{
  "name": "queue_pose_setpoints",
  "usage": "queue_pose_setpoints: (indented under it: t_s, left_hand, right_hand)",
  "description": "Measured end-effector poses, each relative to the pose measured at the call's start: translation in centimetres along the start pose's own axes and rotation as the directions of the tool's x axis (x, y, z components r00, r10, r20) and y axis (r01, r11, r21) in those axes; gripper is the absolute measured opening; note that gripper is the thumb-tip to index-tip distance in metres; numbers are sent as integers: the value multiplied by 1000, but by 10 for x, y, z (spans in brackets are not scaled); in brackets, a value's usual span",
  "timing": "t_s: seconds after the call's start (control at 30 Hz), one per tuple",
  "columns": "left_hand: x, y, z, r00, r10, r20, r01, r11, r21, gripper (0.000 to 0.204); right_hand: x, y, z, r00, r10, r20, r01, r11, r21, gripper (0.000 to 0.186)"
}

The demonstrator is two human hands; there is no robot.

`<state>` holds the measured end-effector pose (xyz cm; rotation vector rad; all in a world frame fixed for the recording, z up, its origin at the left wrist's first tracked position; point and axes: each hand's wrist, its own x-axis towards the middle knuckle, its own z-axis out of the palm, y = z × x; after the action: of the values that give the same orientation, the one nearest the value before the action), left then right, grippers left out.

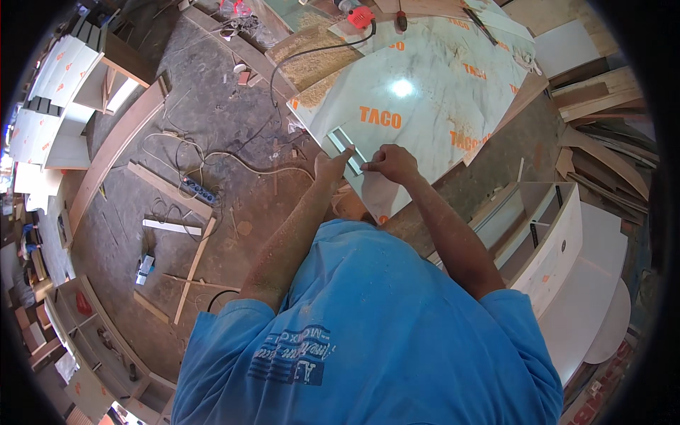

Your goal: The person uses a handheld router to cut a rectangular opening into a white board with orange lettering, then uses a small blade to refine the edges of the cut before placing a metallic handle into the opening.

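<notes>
A white marble-patterned board (418,120) with orange print lies in front of me. At its near left corner is a small pale slotted frame (345,136), made of two short parallel strips; its exact kind I cannot make out. My left hand (331,166) is closed round the frame's near left side, thumb pressed on top. My right hand (393,163) has its fingers curled in a pinch at the frame's near right edge; whatever sits between the fingertips is hidden. Farther off on the board lie a screwdriver (401,21) and a long dark tool (480,27).
A red corded power tool (360,17) rests at the far edge, its black cable (312,52) trailing left. Sawdust (312,53) covers wood beyond the board. On the floor lie a power strip (200,190) and wood strips (195,269). An open cabinet (559,248) stands right.
</notes>
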<state>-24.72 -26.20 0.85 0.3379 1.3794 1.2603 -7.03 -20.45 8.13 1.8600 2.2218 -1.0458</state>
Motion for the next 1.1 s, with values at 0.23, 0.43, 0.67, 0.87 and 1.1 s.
queue_pose_setpoints:
  t_s: [0.23, 0.43, 0.67, 0.87, 1.1]
  left_hand:
    - [11, -13, -2, 998, 41, -54, -31, 983, 179, 39]
    - [10, -16, 1, 991, -4, -134, 44, 954, 298, 42]
    - [13, -2, -7, 986, 14, -165, 16, 983, 182, 47]
    - [39, 1, -9, 965, 83, -250, -19, 968, 249, 56]
    - [39, 6, -3, 895, 30, -446, 209, 854, 477, 69]
  right_hand:
    - [1, -7, -2, 999, 16, 48, -6, 981, -195, 58]
    - [0, -9, -3, 996, 17, 92, -4, 991, -134, 58]
    - [25, -17, -16, 982, 19, 187, -21, 1000, 6, 50]
    - [45, -42, -6, 964, -118, 239, 172, 960, -219, 48]
    - [44, -49, 1, 985, -70, 156, 109, 959, -262, 50]
